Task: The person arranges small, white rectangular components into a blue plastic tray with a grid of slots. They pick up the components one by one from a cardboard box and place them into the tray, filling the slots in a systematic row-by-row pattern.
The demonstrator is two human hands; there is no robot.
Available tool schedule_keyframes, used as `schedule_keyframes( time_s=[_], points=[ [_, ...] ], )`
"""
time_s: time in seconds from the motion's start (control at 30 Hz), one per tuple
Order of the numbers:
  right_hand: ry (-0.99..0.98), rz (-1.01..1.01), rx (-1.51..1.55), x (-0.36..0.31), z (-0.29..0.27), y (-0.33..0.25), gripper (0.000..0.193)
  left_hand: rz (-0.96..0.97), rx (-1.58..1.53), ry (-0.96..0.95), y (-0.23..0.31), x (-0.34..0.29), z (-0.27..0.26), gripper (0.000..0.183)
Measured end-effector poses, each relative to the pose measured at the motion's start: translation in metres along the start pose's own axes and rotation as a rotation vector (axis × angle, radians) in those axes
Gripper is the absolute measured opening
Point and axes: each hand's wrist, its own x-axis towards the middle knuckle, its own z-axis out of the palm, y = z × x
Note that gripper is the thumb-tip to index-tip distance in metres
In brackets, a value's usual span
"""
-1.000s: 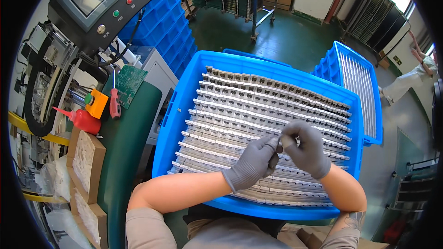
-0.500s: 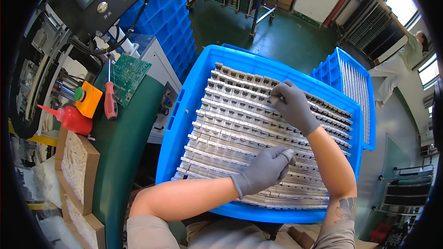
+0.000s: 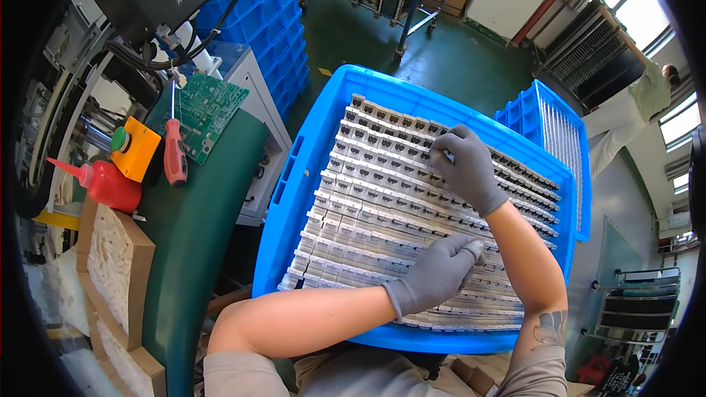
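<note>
A blue plastic crate (image 3: 273,235) lies before me, filled with close rows of small white plastic parts (image 3: 353,209), many with black pieces along their tops. My right hand (image 3: 471,169), in a grey glove, is over the far middle rows with its fingers curled and pinched down at the parts. Nearer to me, my left hand (image 3: 439,272), also gloved in grey, hovers over or rests on the lower rows. Its thumb is pressed against the curled fingers. Whatever sits between the fingertips of either hand is hidden or too small to name.
On the left, a green-topped bench (image 3: 195,250) holds a circuit board (image 3: 213,114), a red-handled screwdriver (image 3: 175,151), a red squeeze bottle (image 3: 110,185) and an orange button box (image 3: 136,148). Stacked blue crates (image 3: 257,37) stand behind. Another filled crate (image 3: 526,114) is at right; a person is farther off.
My left hand has shifted slightly to the right over the rows, still closed. The right hand stays at nearly the same rows. The whole view has moved slightly.
</note>
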Motion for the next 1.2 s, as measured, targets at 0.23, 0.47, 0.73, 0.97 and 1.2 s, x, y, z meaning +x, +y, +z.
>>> schedule_keyframes(
  time_s=[0.23, 0.47, 0.73, 0.97, 1.2],
  points=[
    [-0.009, 0.027, -0.007, 0.0, 0.0, -0.001, 0.009, -0.009, -0.004, -0.008, 0.0, 0.002, -0.002, 0.035],
    [-0.016, -0.093, -0.132, 0.0, 0.001, 0.001, 0.009, -0.015, -0.012, -0.004, 0.001, 0.002, -0.001, 0.034],
    [-0.08, -0.11, -0.239, 0.004, -0.002, -0.004, 0.007, 0.007, 0.027, 0.019, 0.001, 0.002, -0.002, 0.034],
    [-0.034, -0.128, -0.126, -0.002, -0.007, 0.001, 0.006, 0.006, 0.024, 0.019, 0.002, 0.003, -0.001, 0.034],
    [-0.054, -0.084, -0.2, 0.004, 0.0, 0.0, 0.009, 0.001, 0.036, 0.018, 0.001, 0.004, -0.002, 0.034]
  ],
)
